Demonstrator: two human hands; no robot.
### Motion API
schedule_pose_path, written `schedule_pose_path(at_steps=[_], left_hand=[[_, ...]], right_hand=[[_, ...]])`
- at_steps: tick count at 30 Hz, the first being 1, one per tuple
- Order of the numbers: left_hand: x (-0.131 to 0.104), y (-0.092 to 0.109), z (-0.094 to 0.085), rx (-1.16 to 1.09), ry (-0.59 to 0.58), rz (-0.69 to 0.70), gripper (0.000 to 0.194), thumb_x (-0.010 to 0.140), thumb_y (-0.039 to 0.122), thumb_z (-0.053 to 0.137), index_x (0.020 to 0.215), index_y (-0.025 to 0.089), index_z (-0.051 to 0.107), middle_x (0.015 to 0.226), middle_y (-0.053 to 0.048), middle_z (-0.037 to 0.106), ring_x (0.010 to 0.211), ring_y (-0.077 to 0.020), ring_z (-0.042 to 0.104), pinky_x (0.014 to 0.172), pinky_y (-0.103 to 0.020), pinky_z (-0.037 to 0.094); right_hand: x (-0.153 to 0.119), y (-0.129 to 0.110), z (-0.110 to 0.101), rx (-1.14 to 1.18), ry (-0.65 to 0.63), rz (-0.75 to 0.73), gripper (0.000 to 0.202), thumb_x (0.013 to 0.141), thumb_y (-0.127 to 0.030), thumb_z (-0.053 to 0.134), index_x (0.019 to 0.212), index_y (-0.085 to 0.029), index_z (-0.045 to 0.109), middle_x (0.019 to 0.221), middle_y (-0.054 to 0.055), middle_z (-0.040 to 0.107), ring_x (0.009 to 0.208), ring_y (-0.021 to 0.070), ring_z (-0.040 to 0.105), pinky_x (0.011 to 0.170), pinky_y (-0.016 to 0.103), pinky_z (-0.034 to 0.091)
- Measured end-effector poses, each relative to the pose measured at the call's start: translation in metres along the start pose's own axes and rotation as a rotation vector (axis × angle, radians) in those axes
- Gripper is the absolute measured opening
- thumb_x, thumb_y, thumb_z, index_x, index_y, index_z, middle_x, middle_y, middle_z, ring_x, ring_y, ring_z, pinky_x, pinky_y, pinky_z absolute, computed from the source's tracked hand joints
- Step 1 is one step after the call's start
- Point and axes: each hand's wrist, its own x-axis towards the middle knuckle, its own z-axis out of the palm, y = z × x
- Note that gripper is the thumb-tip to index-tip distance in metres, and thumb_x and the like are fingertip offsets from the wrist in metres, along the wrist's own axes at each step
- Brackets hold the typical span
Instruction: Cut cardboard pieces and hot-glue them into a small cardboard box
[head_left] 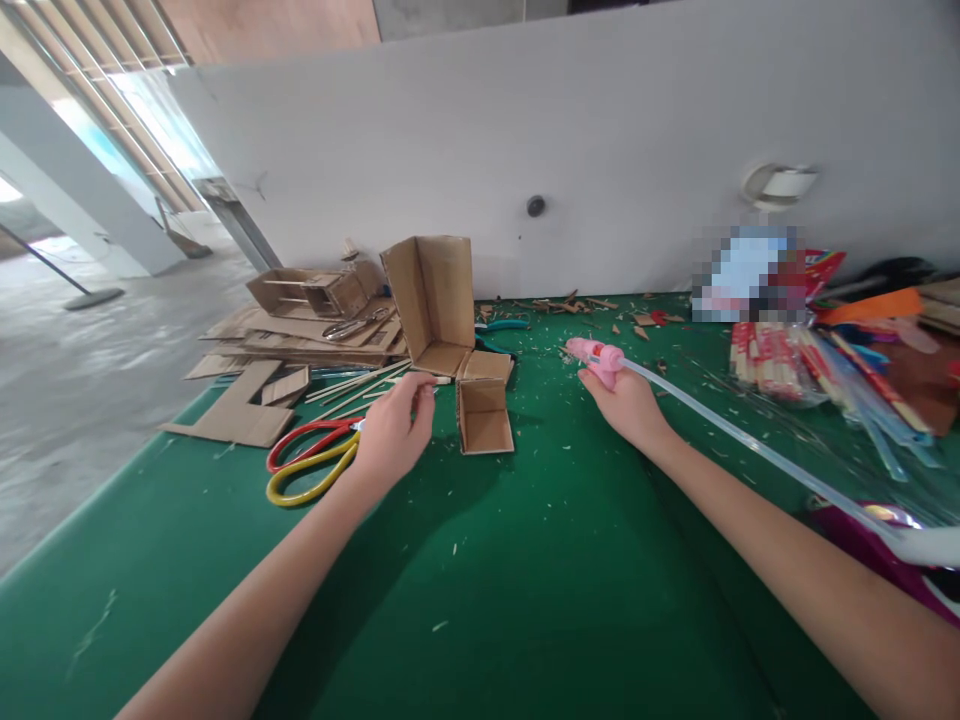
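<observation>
The pink glue gun is lying in the grip of the right hand, right of centre, its nozzle pointing leftward. The fingers are closing around its handle, and a long translucent rod is running from its rear toward the lower right. A tall folded cardboard piece is standing upright to the left, well apart from the nozzle; a smaller open cardboard piece is sitting at its front right. The left hand is hovering just beside these pieces, well apart from the right, with thumb and forefinger drawing close together; whether they are gripping a pale stick cannot be told. Scissors with red and yellow handles are lying near the left wrist, beside thin wooden sticks. Beyond, flat cardboard sheets are supporting a cardboard framework. Teal-handled pliers are resting behind the folded piece. At right, red-and-cream bundles are lying on the green tabletop, and a pale wall is rising behind.
</observation>
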Motion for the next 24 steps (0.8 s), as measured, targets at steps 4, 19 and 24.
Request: schedule_pose_path(at_steps=[4, 19, 24], left_hand=[[0.028, -0.021, 0.005, 0.077, -0.124, 0.13, 0.03, 0.081, 0.016, 0.049, 0.103, 0.023, 0.066, 0.102, -0.008, 0.064, 0.096, -0.0267, 0.055, 0.089, -0.036, 0.038], [0.14, -0.012, 0.058, 0.124, -0.741, 0.164, 0.055, 0.052, 0.033, 0.077, 0.104, 0.018, 0.067, 0.104, -0.01, 0.069, 0.086, -0.0251, 0.062, 0.074, -0.028, 0.043], [0.139, 0.002, 0.047, 0.274, -0.692, 0.204, 0.046, 0.059, 0.034, 0.073, 0.099, 0.013, 0.065, 0.103, -0.011, 0.066, 0.095, -0.0272, 0.058, 0.083, -0.033, 0.042]], right_hand=[[0.0, 0.003, 0.0, -0.04, 0.011, 0.042, 0.04, 0.084, -0.04, 0.05, 0.11, -0.013, 0.066, 0.097, 0.014, 0.071, 0.093, 0.0321, 0.066, 0.082, 0.043, 0.049], [0.003, 0.005, 0.0, -0.062, 0.03, 0.021, 0.039, 0.084, -0.039, 0.05, 0.106, -0.012, 0.067, 0.093, 0.014, 0.071, 0.089, 0.0301, 0.066, 0.079, 0.04, 0.049], [0.003, 0.006, 0.001, -0.086, 0.032, 0.065, 0.04, 0.083, -0.041, 0.049, 0.102, -0.011, 0.068, 0.088, 0.015, 0.071, 0.086, 0.0312, 0.066, 0.077, 0.041, 0.049]])
